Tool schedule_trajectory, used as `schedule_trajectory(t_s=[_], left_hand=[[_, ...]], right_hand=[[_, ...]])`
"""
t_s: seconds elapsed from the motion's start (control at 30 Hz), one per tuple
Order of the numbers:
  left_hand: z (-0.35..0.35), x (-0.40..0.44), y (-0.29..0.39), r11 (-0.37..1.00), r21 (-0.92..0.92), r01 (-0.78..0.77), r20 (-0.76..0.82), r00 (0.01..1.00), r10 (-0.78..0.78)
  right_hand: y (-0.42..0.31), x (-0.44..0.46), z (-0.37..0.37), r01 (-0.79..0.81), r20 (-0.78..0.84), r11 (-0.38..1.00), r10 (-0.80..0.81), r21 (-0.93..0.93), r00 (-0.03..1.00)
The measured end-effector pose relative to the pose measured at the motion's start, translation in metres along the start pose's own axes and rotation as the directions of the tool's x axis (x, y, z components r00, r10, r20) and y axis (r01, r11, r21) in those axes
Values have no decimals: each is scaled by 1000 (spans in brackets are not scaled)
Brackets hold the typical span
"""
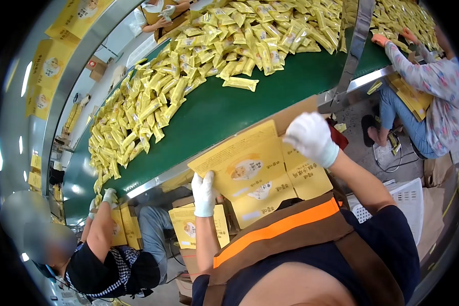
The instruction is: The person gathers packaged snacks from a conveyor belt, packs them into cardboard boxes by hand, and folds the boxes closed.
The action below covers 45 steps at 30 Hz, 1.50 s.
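green belt (209, 115), heaped with packets (270, 31), lies beyond the cartons (246, 168).

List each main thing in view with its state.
Yellow card: printed, held
Left hand: gloved, gripping the card's edge
Right hand: gloved, raised, grip unclear
Packets: wrapped, heaped
Green belt: partly covered; moving or not, cannot tell
White crate: perforated, partly hidden

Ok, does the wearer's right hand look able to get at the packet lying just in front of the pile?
Probably yes: the right hand hovers near the belt's edge, and only a cardboard flap and bare green belt seem to separate it from the packet.
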<state>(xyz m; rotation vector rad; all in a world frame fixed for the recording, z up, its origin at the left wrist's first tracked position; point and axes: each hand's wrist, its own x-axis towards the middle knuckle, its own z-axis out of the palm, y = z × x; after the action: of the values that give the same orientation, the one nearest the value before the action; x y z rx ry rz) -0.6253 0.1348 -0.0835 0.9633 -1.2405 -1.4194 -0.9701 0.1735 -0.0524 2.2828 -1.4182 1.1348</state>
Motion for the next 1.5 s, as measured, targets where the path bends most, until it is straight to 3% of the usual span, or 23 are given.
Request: schedule_trajectory(t_s=[0.1,0.13,0.2,0.27,0.33,0.37,0.5,0.6,0.67,0.8,0.87,0.93,0.97,1.07,1.13,1.17,1.2,1.23,1.33,1.37,1.4,1.47,1.5], left_hand=[[20,10,-10,984,48,-173,-43,984,175],[30,15,-10,971,42,-235,-101,966,238],[54,17,9,958,-99,-270,-25,963,269],[79,16,45,946,-235,-223,-120,972,200],[45,25,47,908,-402,-116,74,985,158],[50,35,56,792,-609,55,430,861,270],[76,51,89,979,139,148,758,620,-201],[70,70,85,977,210,45,870,448,-208],[74,64,96,943,239,233,816,477,-325],[78,61,96,928,294,227,679,634,-370],[91,63,117,908,416,48,663,667,-339],[109,69,142,396,667,-630,738,633,-235],[128,68,136,350,630,-693,774,595,-215],[141,87,74,436,610,-662,782,592,-195],[122,92,38,418,706,-572,698,662,-273],[112,82,48,455,718,-526,673,692,-262],[101,71,55,491,728,-479,647,717,-259],[89,63,59,521,734,-435,615,751,-240],[63,41,66,575,717,-394,542,834,-105],[62,34,72,519,714,-470,550,835,-1],[62,25,66,693,620,-367,405,907,118],[66,10,43,932,281,-231,24,972,234],[66,-2,33,914,247,-321,-82,933,349]], right_hand=[[4,37,-5,-197,-40,931,220,307,975],[-2,47,-12,-293,208,741,208,604,956],[-13,67,-26,-328,484,613,-102,718,869],[-18,70,-24,-282,691,766,-275,577,668],[-10,56,0,-162,864,902,-313,400,396],[-2,37,21,-262,951,930,-196,258,240],[2,36,31,-220,949,954,-136,203,285],[0,36,11,281,341,958,-284,59,896],[-9,37,-11,-108,42,991,111,-73,993],[-12,15,-31,-338,615,929,177,154,768],[-5,4,-26,-285,514,925,121,252,849],[-6,5,-27,-301,540,919,123,255,832],[-7,6,-24,-271,557,943,121,195,821],[-8,-12,-17,-587,437,480,395,652,808],[-11,-27,-17,-622,132,424,749,658,650],[-10,-43,-7,-513,60,201,892,834,447],[0,-76,-4,-659,160,100,933,746,322],[24,-135,5,-864,417,169,821,475,390],[10,-261,74,-589,938,-729,283,347,202],[-12,-219,64,-598,877,-649,424,470,228],[-25,-174,47,-603,793,-552,555,576,249],[-29,-65,-14,-654,633,-144,470,743,615],[-39,-26,-36,-667,631,-131,495,733,597]])
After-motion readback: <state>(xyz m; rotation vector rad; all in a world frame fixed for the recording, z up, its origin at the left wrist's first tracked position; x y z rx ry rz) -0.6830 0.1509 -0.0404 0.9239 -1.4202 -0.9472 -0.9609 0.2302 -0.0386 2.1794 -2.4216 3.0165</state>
